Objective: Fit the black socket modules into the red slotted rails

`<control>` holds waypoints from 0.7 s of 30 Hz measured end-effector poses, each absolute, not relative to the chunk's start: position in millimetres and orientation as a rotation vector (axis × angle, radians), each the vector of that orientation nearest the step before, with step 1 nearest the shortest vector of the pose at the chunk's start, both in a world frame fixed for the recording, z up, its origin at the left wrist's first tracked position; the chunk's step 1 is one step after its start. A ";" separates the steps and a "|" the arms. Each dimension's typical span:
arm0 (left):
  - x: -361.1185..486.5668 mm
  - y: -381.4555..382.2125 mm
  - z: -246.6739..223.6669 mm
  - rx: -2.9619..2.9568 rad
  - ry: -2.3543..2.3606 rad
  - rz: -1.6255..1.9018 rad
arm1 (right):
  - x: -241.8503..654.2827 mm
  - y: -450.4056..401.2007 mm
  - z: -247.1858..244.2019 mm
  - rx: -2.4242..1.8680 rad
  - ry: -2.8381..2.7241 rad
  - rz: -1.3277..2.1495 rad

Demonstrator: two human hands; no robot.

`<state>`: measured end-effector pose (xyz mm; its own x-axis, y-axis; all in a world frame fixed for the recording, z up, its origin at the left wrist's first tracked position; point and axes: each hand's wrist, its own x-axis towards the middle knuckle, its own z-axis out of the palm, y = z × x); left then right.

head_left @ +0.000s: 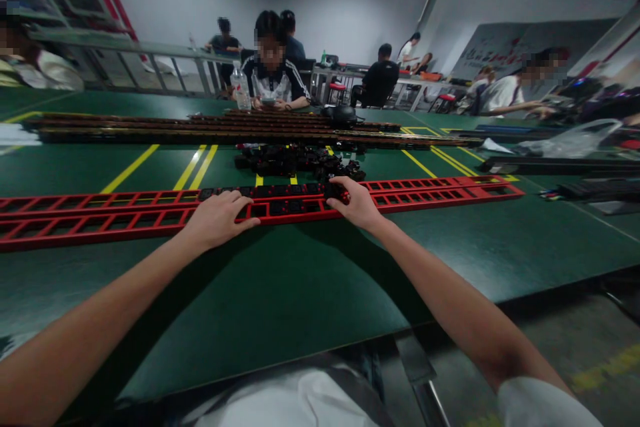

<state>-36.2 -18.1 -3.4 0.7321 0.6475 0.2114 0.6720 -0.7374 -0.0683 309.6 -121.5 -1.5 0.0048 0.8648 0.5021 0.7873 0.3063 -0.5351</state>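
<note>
Flat green tabletop [280, 293]: yellow stripes, paired at nine o'clock. Long, ladder-patterned frame [300, 217]: red throughout. Small square pieces [295, 206]: black, at centre. Long thin strips [225, 125], ten o'clock: brown. Fabric shirt [298, 80], eleven o'clock: white-striped dark sleeves.

Black Blocks Line a Red Frame

A long red ladder-like frame [287, 219] lies flat from left to right, its left end out of view, two rows of openings along it. Square black blocks [295, 205] sit in its middle stretch, more in the far row than the near. A dark piece [332, 192], partly hidden, is at their right.
</note>
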 end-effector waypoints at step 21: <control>-34.5 -21.0 -7.6 -2.817 -1.085 -0.399 | 283.0 -111.9 -10.3 -1.367 -1.999 0.146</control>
